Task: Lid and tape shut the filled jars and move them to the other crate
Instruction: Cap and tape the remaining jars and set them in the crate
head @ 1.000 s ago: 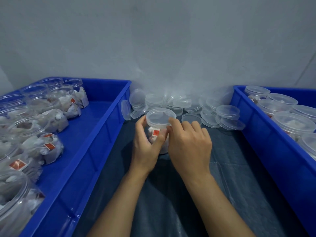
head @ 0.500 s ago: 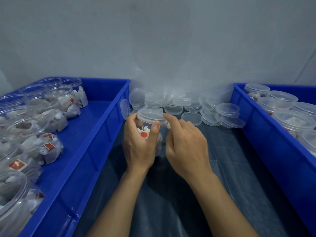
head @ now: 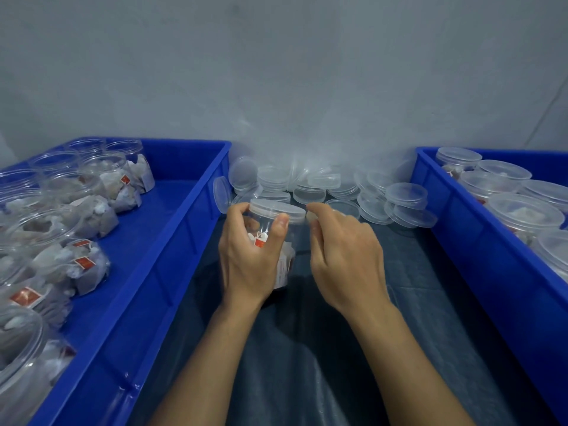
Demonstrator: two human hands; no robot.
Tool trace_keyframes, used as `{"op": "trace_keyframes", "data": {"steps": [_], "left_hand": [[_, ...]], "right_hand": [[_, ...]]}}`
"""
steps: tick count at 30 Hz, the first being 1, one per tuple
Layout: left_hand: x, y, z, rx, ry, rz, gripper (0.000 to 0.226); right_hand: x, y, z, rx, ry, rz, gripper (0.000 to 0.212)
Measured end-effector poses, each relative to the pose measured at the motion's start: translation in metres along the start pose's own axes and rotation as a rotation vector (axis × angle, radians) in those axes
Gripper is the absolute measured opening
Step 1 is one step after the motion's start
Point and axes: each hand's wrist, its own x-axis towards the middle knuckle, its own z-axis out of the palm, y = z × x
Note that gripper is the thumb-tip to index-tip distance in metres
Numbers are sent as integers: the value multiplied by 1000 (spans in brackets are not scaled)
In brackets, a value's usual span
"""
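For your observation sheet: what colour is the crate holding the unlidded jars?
Blue: the left crate, head view.

The two crates, left [head: 159,272] and right [head: 479,241], are smooth, glossy blue plastic. The jar [head: 278,238] and its lid [head: 276,207] are clear, shiny plastic, like the loose lids [head: 405,195] farther off. Dark, matt, creased sheeting [head: 307,364] lies between.

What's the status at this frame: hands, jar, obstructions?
Left hand grips clear plastic jar, lid on. Right hand at lid's edge, fingers curled; tape not discernible. Nothing blocks the way to right blue crate.
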Motion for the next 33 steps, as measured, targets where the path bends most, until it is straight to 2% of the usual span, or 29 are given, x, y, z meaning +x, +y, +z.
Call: {"op": "trace_keyframes", "data": {"steps": [4,9,12,23,27,29,33], "left_hand": [[0,1,-1,22,-22,-1,63],[-3,5,0,13,-32,-13,60],[-4,6,1,-4,-50,-20,55],[0,2,-4,-25,-164,-34,47],[-2,6,-6,-18,-190,-64,38],[-4,10,-7,57,-204,-31,44],[-7,19,-6,170,-224,-62,85]], "right_hand": [[2,3,-2,-17,-5,42,9],[2,4,-4,29,-131,84,35],[3,3,-6,36,-148,89,41],[0,3,-9,4,-144,89,45],[0,5,-7,-2,-141,92,39],[0,6,-7,-11,-125,90,38],[-2,1,-8,0,-113,78,38]]}}
